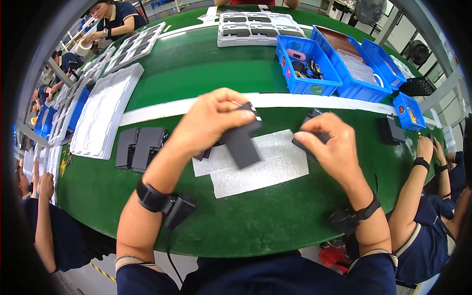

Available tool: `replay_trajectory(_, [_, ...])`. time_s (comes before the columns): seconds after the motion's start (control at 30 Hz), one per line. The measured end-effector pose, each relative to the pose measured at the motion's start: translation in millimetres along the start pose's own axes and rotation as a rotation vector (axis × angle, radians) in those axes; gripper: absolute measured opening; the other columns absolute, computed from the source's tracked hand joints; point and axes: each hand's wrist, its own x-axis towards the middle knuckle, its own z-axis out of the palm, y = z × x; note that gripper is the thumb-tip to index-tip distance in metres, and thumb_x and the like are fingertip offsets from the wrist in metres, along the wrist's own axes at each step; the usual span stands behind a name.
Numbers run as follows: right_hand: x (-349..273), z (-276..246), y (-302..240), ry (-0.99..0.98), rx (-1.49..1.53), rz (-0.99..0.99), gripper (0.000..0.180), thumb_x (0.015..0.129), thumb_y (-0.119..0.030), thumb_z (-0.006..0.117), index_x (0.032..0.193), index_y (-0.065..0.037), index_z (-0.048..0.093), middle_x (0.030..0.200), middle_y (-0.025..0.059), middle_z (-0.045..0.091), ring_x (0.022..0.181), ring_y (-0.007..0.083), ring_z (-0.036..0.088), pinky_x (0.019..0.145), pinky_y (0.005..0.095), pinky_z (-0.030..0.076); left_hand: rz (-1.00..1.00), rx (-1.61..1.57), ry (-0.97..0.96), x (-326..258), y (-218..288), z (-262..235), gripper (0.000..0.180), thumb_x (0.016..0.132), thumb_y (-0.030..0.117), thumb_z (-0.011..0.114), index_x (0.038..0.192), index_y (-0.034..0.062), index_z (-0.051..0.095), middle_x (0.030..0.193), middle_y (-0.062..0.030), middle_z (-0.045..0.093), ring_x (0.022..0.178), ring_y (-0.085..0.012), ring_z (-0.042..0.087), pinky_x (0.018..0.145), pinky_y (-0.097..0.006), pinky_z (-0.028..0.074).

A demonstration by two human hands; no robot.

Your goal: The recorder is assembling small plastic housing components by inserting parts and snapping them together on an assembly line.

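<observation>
My left hand (216,120) pinches a dark flat rectangular piece (241,145) by its upper end, above a light grey sheet (270,169). A small black-and-white part shows at the fingertips; its kind I cannot make out. At the right edge of the sheet, my right hand (332,145) has thumb and fingers closed round another dark flat piece (322,136), partly covered by the hand. Left of my left forearm lie several dark flat pieces (147,147) in a group. Part of another dark piece (204,155) shows beneath my left hand.
White moulded trays (105,113) are stacked at left, and another tray (260,29) holds dark pieces at the back. Blue bins (314,88) stand at back right, one with cables. Black pieces (391,130) lie at right, near a co-worker's hands (425,150).
</observation>
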Motion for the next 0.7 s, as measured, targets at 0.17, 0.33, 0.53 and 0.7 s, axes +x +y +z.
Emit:
replay_trajectory(0.17, [7, -18, 5, -0.056, -0.481, 0.122, 0.030, 0.073, -0.025, 0.078, 0.063, -0.002, 0.061, 0.066, 0.0107, 0.063, 0.065, 0.0272, 0.060, 0.056, 0.0386, 0.046, -0.044, 0.355, 0.101, 2, -1, -41, 0.016, 0.089, 0.017, 0.068, 0.087, 0.0008, 0.066, 0.075, 0.0002, 0.065, 0.066, -0.0037, 0.057, 0.061, -0.018, 0.046])
replay_trajectory(0.33, [8, -25, 10, -0.287, -0.602, 0.310, 0.035, 0.069, -0.032, 0.080, 0.066, -0.001, 0.065, 0.062, 0.0106, 0.063, 0.059, 0.0265, 0.062, 0.057, 0.0368, 0.047, 0.019, 0.645, 0.138, 9, -22, -40, 0.020, 0.088, 0.018, 0.069, 0.087, -0.0017, 0.069, 0.072, -0.0004, 0.064, 0.066, -0.0060, 0.056, 0.061, -0.022, 0.045])
replay_trajectory(0.53, [6, -26, 9, -0.351, -0.503, 0.291, 0.036, 0.060, -0.026, 0.086, 0.078, -0.001, 0.067, 0.073, 0.0116, 0.066, 0.069, 0.0264, 0.064, 0.064, 0.0359, 0.049, 0.047, 0.813, 0.022, -4, -5, -30, 0.027, 0.080, 0.020, 0.074, 0.098, 0.0008, 0.068, 0.094, -0.0105, 0.066, 0.085, -0.0183, 0.060, 0.076, -0.031, 0.048])
replay_trajectory(0.7, [4, -26, 8, -0.379, -0.524, 0.256, 0.038, 0.058, -0.024, 0.086, 0.080, -0.001, 0.067, 0.077, 0.0124, 0.066, 0.075, 0.0270, 0.064, 0.067, 0.0371, 0.050, 0.108, 1.042, -0.043, -19, -6, -16, 0.052, 0.070, 0.018, 0.077, 0.117, 0.0030, 0.060, 0.130, -0.0205, 0.052, 0.120, -0.0356, 0.048, 0.102, -0.040, 0.040])
